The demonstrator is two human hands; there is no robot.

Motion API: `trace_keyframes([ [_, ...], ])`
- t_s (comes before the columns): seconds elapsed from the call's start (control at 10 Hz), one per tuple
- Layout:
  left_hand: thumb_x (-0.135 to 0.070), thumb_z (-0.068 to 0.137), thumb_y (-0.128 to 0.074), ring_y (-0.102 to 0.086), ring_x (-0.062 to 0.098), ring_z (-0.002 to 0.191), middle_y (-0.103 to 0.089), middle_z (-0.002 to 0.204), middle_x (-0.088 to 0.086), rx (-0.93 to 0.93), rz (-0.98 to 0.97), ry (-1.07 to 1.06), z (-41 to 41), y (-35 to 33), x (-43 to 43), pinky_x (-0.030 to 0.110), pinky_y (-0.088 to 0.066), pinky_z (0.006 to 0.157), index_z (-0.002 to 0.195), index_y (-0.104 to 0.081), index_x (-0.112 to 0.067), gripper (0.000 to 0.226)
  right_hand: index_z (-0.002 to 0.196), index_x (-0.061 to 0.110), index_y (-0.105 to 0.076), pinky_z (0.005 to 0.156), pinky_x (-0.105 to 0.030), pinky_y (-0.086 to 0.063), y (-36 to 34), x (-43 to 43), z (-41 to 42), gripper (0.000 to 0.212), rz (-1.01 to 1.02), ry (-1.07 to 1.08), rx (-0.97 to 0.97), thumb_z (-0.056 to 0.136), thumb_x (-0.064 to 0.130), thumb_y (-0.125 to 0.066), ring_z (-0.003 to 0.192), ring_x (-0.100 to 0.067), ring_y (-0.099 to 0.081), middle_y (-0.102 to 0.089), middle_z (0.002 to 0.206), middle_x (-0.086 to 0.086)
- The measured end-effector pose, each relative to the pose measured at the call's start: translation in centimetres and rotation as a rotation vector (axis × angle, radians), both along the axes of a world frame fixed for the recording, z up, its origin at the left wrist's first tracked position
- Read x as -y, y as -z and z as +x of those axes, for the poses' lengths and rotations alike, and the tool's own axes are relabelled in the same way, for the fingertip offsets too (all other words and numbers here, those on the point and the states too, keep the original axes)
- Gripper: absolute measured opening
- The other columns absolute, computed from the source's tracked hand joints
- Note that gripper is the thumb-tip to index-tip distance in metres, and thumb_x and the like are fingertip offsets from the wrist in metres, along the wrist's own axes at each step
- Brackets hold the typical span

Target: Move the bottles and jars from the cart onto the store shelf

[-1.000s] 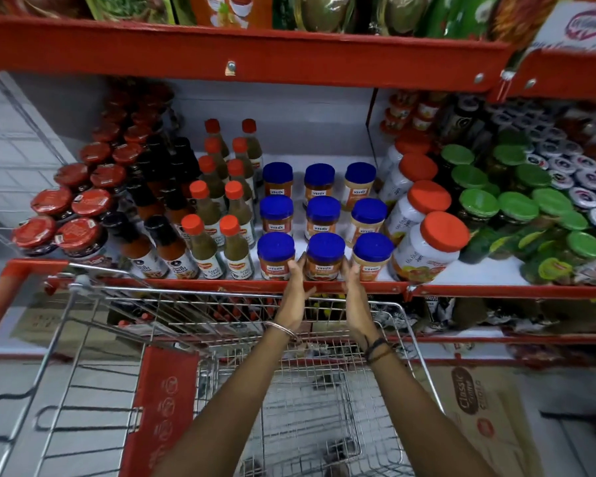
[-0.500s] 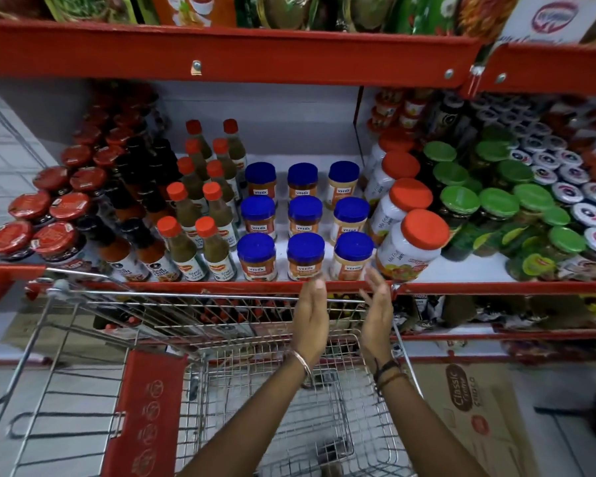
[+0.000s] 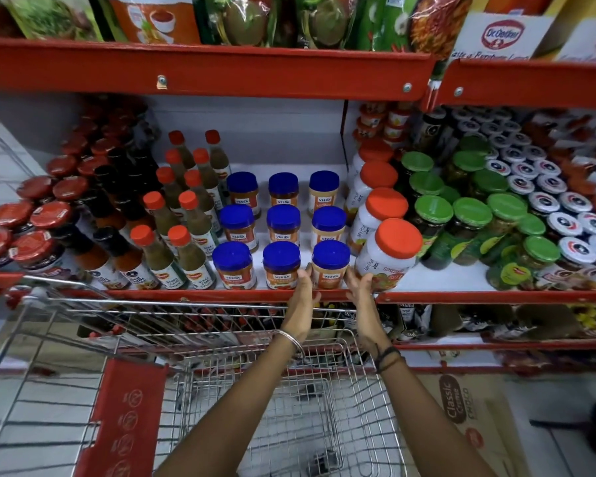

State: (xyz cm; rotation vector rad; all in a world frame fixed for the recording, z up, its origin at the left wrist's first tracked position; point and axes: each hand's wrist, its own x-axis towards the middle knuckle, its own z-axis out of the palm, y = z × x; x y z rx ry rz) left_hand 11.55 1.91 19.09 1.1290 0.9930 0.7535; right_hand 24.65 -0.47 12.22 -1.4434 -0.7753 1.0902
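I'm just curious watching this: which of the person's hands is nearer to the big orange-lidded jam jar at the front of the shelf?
Right. The right hand touches the jam jar at its lower left side. The left hand is on the far side of the blue-lidded jar between them.

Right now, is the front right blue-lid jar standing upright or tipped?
Upright. The front right blue-lid jar stands straight on the shelf, lid on top, between the left hand and right hand.

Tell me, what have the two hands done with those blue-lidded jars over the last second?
Both hands shifted rightward along the front row: from flanking the middle blue-lidded glass jar to flanking the right-hand blue-lidded jar. The left hand and right hand now bracket it at the shelf edge. The nine jars kept their three-by-three grid.
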Motion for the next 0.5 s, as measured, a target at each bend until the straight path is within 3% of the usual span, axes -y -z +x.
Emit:
trace_keyframes([
  [0.1,-0.098,0.042,-0.025,-0.032,0.014,0.134,-0.031,0.146,-0.003,-0.039,0.004,0.036,-0.2,0.0,0.1,0.040,-0.033,0.108,0.143,-0.019,-0.024,0.126,0.142,0.007,-0.026,0.111,-0.032,-0.028,0.5,-0.2,0.6,0.096,-0.001,-0.003,-0.026,0.079,0.079,-0.025,0.138,-0.026,-0.031,-0.028,0.152,-0.019],
  [0.3,-0.100,0.037,-0.028,-0.029,0.021,0.138,-0.025,0.154,0.009,-0.114,0.035,0.144,-1.9,-1.6,0.6,0.044,-0.032,0.108,0.143,-0.021,-0.019,0.133,0.141,0.016,-0.031,0.112,-0.030,-0.027,-0.4,0.6,0.6,0.065,0.005,-0.061,-0.007,0.094,0.057,-0.018,0.137,-0.016,-0.034,-0.032,0.152,-0.010],
  [0.4,-0.099,0.040,-0.026,-0.026,0.024,0.139,-0.025,0.154,0.007,-0.093,0.039,0.145,-3.0,-3.4,0.2,0.046,-0.032,0.108,0.141,-0.027,-0.022,0.127,0.138,0.020,-0.037,0.115,-0.037,-0.024,-2.2,2.4,0.0,0.046,-0.032,-0.041,0.156,0.100,0.038,-0.021,0.137,-0.018,-0.034,-0.036,0.149,-0.008],
  [0.5,-0.097,0.049,-0.019,-0.025,0.022,0.141,-0.023,0.154,0.001,-0.086,0.160,0.230,-4.7,-6.4,0.4,0.046,-0.030,0.111,0.131,-0.037,-0.042,0.100,0.129,0.020,-0.049,0.107,-0.036,-0.033,-1.8,8.1,-0.3,0.053,-0.041,0.093,0.302,0.093,0.056,-0.033,0.121,-0.018,-0.047,-0.053,0.132,-0.009],
])
